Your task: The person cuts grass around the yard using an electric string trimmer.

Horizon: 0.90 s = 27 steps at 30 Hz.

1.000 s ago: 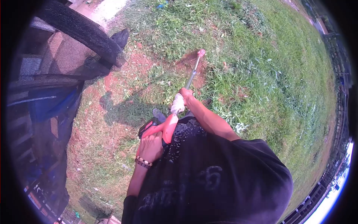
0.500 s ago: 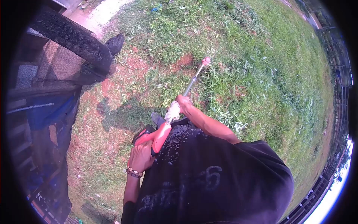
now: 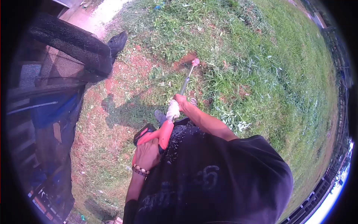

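A red cordless grass trimmer [image 3: 166, 133] slants across my front, its rear end against my black shirt. My left hand [image 3: 147, 154], with a beaded bracelet at the wrist, is wrapped round the rear handle just below the black-and-red battery [image 3: 144, 134]. Farther along, my right hand [image 3: 180, 101] closes round the shaft by a white wrapping [image 3: 172, 110]. Beyond it the grey metal shaft [image 3: 184, 86] runs to a round reddish head [image 3: 195, 62], low over the grass beside a bare patch of soil [image 3: 182, 62]. Whether the head spins cannot be made out.
Dark netting [image 3: 56, 149] hangs along the left, with a thick rolled black bundle [image 3: 74, 44] above it. Grass [image 3: 283, 93] with cut clumps spreads ahead and right. A fence [image 3: 341, 93] curves along the right edge. My shoe [image 3: 160, 115] shows beneath the trimmer.
The trimmer head has swung left, closer to the bare soil patch. My left hand and the rear handle have shifted slightly right. Both hands keep their hold.
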### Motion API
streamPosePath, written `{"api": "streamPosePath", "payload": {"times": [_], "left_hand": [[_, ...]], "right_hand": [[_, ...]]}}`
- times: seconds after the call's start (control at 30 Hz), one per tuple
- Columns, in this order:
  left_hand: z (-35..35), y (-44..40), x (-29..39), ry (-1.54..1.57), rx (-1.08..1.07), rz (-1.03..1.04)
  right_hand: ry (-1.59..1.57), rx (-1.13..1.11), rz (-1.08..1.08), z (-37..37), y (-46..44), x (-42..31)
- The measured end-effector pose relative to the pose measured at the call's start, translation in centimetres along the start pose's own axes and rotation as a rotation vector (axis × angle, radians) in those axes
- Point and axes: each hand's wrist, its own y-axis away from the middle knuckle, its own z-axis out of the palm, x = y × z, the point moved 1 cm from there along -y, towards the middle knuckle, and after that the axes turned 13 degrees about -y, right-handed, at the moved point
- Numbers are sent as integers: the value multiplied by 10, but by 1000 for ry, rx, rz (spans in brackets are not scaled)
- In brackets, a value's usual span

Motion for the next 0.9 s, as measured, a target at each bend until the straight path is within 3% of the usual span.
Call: {"api": "streamPosePath", "payload": {"times": [0.17,0.57,0.67,0.77,0.9], "left_hand": [[8,-15,8,-41,26,45],[13,-24,21,-64,-11,50],[15,-26,24,-59,76,89],[8,-28,31,-76,-28,45],[15,-29,35,-99,88,88]], "right_hand": [[15,16,-60,-13,-44,5],[-46,14,-32,-18,-20,-27],[-66,3,-16,-25,-23,-29],[-26,0,0,-30,-12,-41],[-53,3,30,-37,-28,-37]]}}
